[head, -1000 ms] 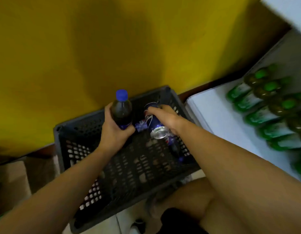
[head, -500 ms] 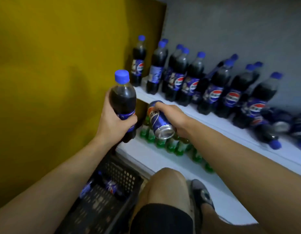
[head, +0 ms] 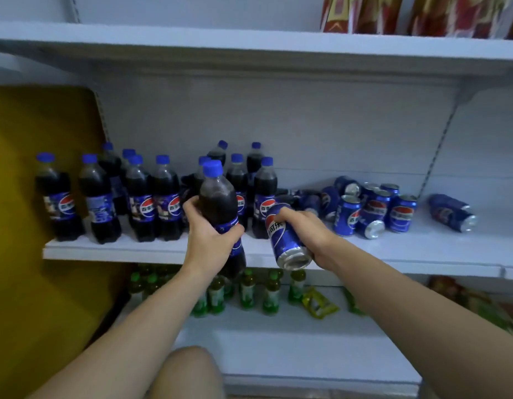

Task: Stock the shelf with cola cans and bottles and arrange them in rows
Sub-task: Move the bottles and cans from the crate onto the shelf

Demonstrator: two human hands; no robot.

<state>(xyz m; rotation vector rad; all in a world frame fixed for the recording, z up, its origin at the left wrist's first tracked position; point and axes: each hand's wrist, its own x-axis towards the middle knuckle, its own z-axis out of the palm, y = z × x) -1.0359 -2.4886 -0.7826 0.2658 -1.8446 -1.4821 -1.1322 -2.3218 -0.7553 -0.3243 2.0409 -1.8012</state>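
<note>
— Nearest first, then?
— Bare knee (head: 189, 370) at the bottom edge, between two forearms reaching up and away.
— Left hand (head: 209, 240)?
— Wrapped round the label band of a bottle (head: 218, 197), fingers and thumb closed on it. Held upright, blue cap on top, dark cola inside. Not set down: hangs in front of the shelf (head: 408, 246) lip, overlapping its edge.
— Right hand (head: 305, 228)?
— Curled over the far end of a can (head: 287, 243), gripping it from above. Tilted, silver end down and toward the camera. Likewise in the air before the shelf lip, just right of the bottle, not touching it.
— Underneath?
— Lower shelf (head: 278, 355), with green bottles (head: 271, 295) standing in a loose bunch and a yellow packet (head: 318, 305) lying just right of them.
— Further back, on the shelf proper?
— Shelved bottles (head: 140, 203) upright across the left half, in ragged rows, caps blue. Right of those, shelved cans (head: 373, 211) in a huddle, some standing, some tipped on their sides. Well apart at the far right, a lone can (head: 451, 213) lying down.
— And beyond?
— Grey back panel (head: 307, 125), yellow wall (head: 33, 283) at the left, top shelf (head: 192, 44) overhead with red packs (head: 422, 15), too blurred to read.
</note>
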